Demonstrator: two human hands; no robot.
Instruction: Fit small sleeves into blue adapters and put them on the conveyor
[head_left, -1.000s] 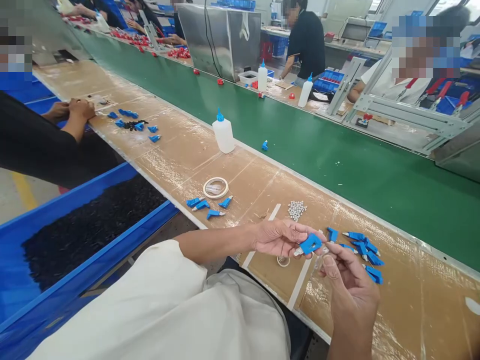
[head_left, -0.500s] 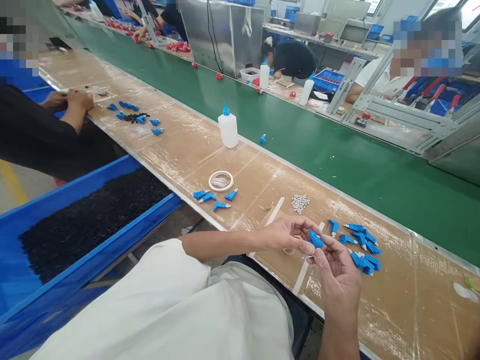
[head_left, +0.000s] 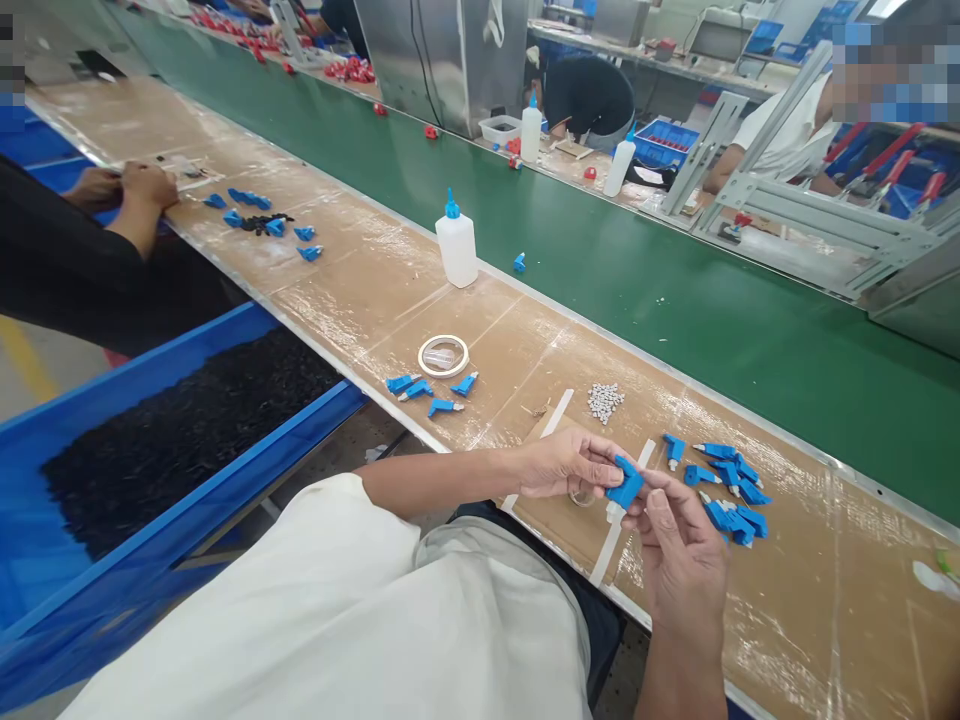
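My left hand (head_left: 562,465) pinches a small blue plastic connector (head_left: 624,484) just above the brown taped bench (head_left: 810,580). My right hand (head_left: 679,545) meets it from below, thumb and fingertips closed at the connector's lower white tip. A pile of several similar blue connectors (head_left: 726,490) lies just right of my hands. A small heap of tiny white parts (head_left: 604,400) sits beyond my left hand. A small clear ring (head_left: 580,496) lies on the bench under my hands.
A roll of clear tape (head_left: 443,355) and three blue connectors (head_left: 431,390) lie to the left. A white glue bottle (head_left: 458,244) stands by the green conveyor belt (head_left: 675,300). A blue bin of black parts (head_left: 165,440) is at left. Another person's hands (head_left: 135,190) work farther along.
My hands stayed together on the blue connector, which turned between my fingers. The view shifted slightly down and left.
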